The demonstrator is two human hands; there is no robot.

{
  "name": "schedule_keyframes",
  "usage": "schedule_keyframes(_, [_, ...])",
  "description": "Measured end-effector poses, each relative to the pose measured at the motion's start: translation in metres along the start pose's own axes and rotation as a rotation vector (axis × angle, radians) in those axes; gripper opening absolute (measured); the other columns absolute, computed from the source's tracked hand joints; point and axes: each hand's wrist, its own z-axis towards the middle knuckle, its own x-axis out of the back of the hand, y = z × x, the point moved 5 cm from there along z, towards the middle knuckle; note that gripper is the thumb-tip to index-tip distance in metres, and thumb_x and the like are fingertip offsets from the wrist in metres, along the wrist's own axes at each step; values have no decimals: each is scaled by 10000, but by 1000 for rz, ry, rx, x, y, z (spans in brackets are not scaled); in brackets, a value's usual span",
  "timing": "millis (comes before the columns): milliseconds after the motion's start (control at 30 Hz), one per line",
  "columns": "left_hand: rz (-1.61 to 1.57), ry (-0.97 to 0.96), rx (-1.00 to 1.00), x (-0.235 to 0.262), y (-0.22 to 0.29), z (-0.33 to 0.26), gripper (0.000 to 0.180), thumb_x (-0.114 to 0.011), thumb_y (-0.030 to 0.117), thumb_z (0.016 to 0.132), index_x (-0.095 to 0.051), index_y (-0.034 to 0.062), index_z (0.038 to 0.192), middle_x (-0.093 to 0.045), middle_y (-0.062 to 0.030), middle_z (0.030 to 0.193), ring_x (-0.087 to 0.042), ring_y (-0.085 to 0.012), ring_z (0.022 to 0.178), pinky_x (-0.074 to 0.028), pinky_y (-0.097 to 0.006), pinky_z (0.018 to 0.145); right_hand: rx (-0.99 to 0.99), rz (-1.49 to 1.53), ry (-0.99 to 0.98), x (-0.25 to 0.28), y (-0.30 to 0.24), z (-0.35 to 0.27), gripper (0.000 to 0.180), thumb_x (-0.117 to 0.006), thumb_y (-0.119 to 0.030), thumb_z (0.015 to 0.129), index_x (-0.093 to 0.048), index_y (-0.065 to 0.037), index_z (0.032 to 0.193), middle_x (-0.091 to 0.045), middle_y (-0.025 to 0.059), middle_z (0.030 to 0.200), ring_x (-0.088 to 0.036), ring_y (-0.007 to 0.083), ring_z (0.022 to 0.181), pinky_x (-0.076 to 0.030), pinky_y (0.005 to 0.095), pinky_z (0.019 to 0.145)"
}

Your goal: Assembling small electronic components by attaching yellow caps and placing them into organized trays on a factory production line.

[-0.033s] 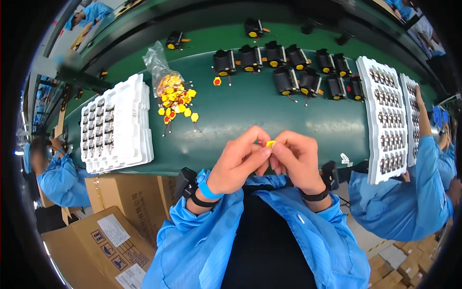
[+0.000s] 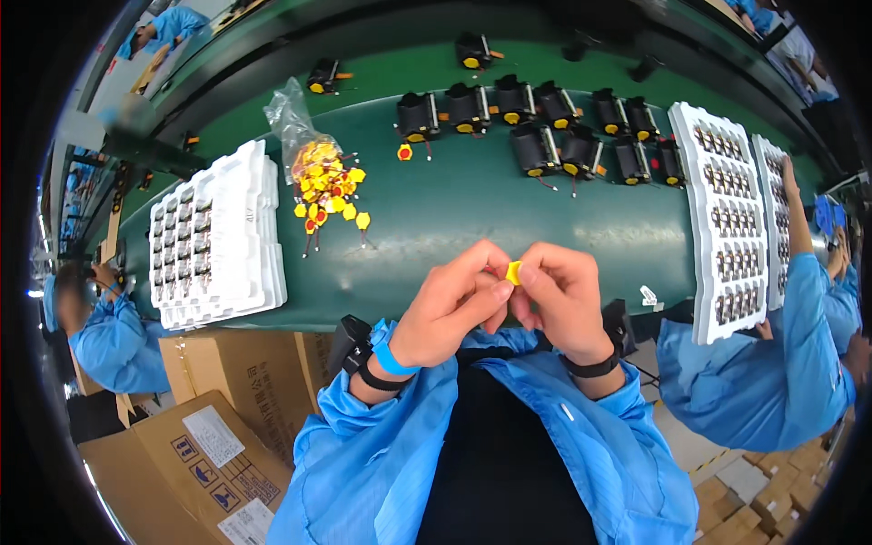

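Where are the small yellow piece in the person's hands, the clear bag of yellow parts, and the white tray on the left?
small yellow piece point(image 2: 514, 272), head view, on its visible top between both hands' fingers.
clear bag point(image 2: 292, 113), head view, on its empty upper part.
white tray point(image 2: 257, 227), head view, on its bare right side.

Yellow cap point(image 2: 514, 272) between both hands' fingers point(image 2: 490, 292)

Small yellow cap-like part point(image 2: 514, 272), pinched between the fingers point(image 2: 498, 292) of both hands, at 6 o'clock from the centre of the green counter point(image 2: 509, 218).
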Motion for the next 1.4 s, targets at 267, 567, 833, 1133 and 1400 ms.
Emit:
schedule_keyframes(267, [268, 10, -132, -20, -8, 6, 70, -522, 47, 1003, -562, -7, 1024, -605, -35, 659, -541, -71, 598, -408, -245, 545, -80, 458, 15, 13, 20, -13, 284, -558, -192, 1034, -593, 6, 834, -569, 77, 601, -499, 111, 455, -334, 223, 397])
schedule_keyframes(567, [458, 52, -249, -32, -18, 6, 77, -540, -4, 975, -590, -25, 1029, -605, -48, 628, -552, -87, 555, -419, -251, 530, -164, 614, 99, 15, 39, -29, 305, -571, -214, 1030, -599, -4, 810, -573, 84, 587, -518, 126, 447, -333, 235, 391])
schedule_keyframes(833, [598, 148, -270, -31, -15, 1, 24, -591, -3, 937, -592, -14, 958, -554, -54, 596, -497, -103, 495, -391, -269, 501, -192, 749, 82, 22, 42, -35, 322, -565, -233, 1027, -586, -15, 790, -508, 53, 559, -458, 148, 418, -320, 264, 388])
schedule_keyframes(1133, [1967, -120, -335, -51, -64, 1, 110, -642, 126, 757, -582, 38, 782, -566, -75, 603, -555, -227, 539, -388, -389, 594, 189, 616, 461, 91, 19, -59, 306, -502, -218, 1036, -502, -43, 785, -464, 64, 572, -409, 139, 446, -281, 272, 396])
schedule_keyframes(1400, [1548, -256, -161, -29, -24, 6, 175, -644, 145, 884, -610, -1, 794, -580, -126, 585, -571, -287, 529, -391, -406, 523, 199, 493, 552, 101, 30, -58, 303, -517, -184, 1029, -501, -25, 771, -469, 68, 570, -421, 144, 439, -295, 266, 397])
